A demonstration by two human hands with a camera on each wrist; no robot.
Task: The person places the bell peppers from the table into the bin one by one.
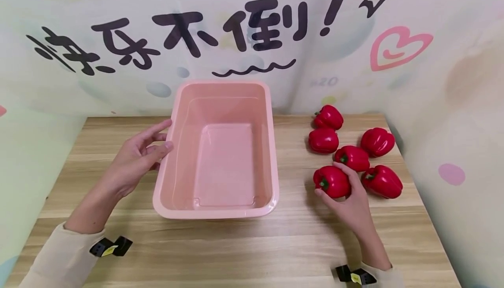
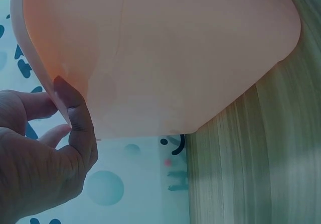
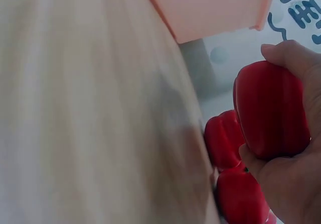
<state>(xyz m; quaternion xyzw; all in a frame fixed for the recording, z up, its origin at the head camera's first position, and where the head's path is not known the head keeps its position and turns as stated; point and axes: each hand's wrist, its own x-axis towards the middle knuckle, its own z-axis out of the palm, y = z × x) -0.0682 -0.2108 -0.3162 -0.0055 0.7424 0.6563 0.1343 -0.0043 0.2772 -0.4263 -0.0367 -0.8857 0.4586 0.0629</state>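
Observation:
A pink plastic basin (image 1: 226,161) stands in the middle of the wooden table, its bottom bare. My left hand (image 1: 138,154) pinches the basin's left rim between thumb and fingers; the left wrist view shows the hand (image 2: 55,143) at the edge of the basin wall (image 2: 165,58). To the right, my right hand (image 1: 350,200) grips a red bell pepper (image 1: 332,182) with a green stem. In the right wrist view the thumb and fingers wrap round that pepper (image 3: 271,111). Whether it touches the table is hard to tell.
Several other red bell peppers lie close round the right hand: one behind it (image 1: 353,158), one to its right (image 1: 382,182), one farther right (image 1: 377,142), and two at the back (image 1: 323,141). A printed cloth wall (image 1: 334,60) borders the wooden table (image 1: 236,253) at the back.

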